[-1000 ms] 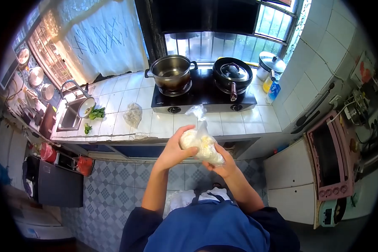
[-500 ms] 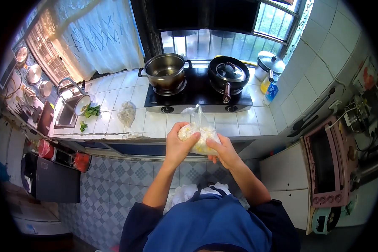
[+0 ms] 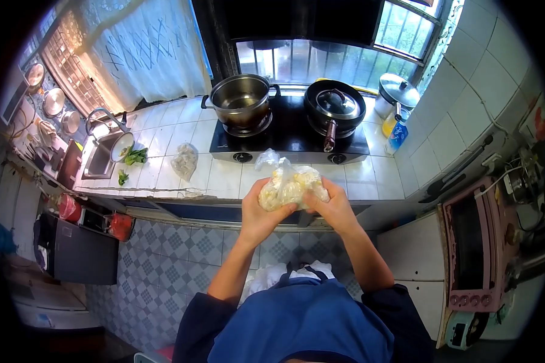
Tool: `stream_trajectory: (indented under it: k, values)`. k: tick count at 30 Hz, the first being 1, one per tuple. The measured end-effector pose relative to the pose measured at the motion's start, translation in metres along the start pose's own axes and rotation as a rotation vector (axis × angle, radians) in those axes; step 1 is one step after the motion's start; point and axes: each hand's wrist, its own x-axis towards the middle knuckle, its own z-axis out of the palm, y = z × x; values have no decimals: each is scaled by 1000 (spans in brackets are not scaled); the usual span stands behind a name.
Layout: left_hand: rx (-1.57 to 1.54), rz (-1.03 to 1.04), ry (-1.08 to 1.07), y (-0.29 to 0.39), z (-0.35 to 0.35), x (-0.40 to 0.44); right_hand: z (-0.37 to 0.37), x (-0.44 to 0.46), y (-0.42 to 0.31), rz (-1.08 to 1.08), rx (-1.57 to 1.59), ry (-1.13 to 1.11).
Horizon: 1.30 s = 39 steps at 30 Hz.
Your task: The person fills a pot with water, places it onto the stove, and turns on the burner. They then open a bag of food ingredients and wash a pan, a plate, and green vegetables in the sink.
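Note:
A clear plastic bag [image 3: 293,184] with pale, yellowish-white contents is held up in front of the counter's front edge, its twisted top pointing toward the stove. My left hand [image 3: 261,212] wraps round its left side, the thumb lying along the bottom. On the right side my right hand [image 3: 333,209] grips the same bag, with the thumb pressed on its front. Behind the bag stands the two-burner stove [image 3: 290,145], bearing an open steel pot [image 3: 240,100] on the left and a black lidded pan [image 3: 335,112] on the right.
Another tied plastic bag [image 3: 184,161] lies on the tiled counter [image 3: 224,175]. Green leaves [image 3: 135,156] and a white bowl [image 3: 122,147] are beside the sink [image 3: 102,157]. At the right are a lidded pot [image 3: 398,91], a blue-labelled pack [image 3: 398,137] and a pink oven [image 3: 471,242].
Both hands have shifted their hold on the bag. Its contents now look more spread and lumpy between the hands, and the right hand has turned and moved up.

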Motion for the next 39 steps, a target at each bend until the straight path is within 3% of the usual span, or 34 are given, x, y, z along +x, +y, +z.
stream_trajectory:
  k: [2, 8, 13, 16, 19, 25, 27, 35, 37, 39]
  values:
    - [-3, -6, 6, -1, -2, -2, -9, 10, 0, -629, -777, -49]
    - [165, 114, -4, 15, -5, -2, 8, 5, -24, -312, -325, -175]
    - [329, 147, -31, 35, 0, -5, 10, 8, -32, -357, -329, -202]
    - [107, 148, 87, 37, 2, -4, 9, 12, -32, -393, -333, -218]
    - [256, 95, -6, 34, -2, 1, 9, 14, -33, -430, -379, -239]
    - [160, 197, 161, 23, 3, 1, 19, 15, -34, -527, -428, -176]
    - [302, 286, 228, 30, 3, -1, 22, 15, -34, -575, -447, -159]
    - [313, 306, 349, 25, 6, 4, 30, 16, -33, -627, -506, -48]
    - [317, 296, 342, 22, 3, 8, 30, 20, -35, -531, -461, -68]
    - [183, 160, 256, 19, -4, 12, 29, 24, -35, -440, -413, -83]
